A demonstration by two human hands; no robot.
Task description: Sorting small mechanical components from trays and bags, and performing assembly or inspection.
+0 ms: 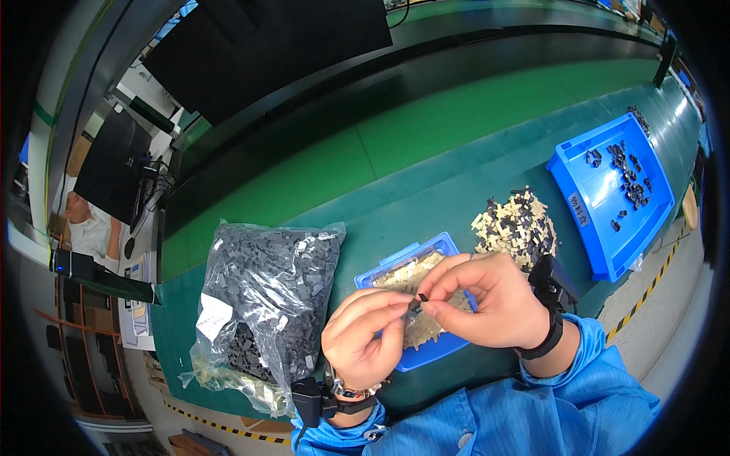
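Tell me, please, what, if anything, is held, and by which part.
A small black piece is pinched in the right grip; it is too small to tell by which part. Whether the left grip also holds it is unclear.

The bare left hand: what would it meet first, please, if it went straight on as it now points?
Probably the small black piece pinched by the bare right hand; whether the left hand touches it is unclear.

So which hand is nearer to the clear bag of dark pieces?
Left. The left hand is just right of the clear bag; the right hand is farther off, over the blue bin.
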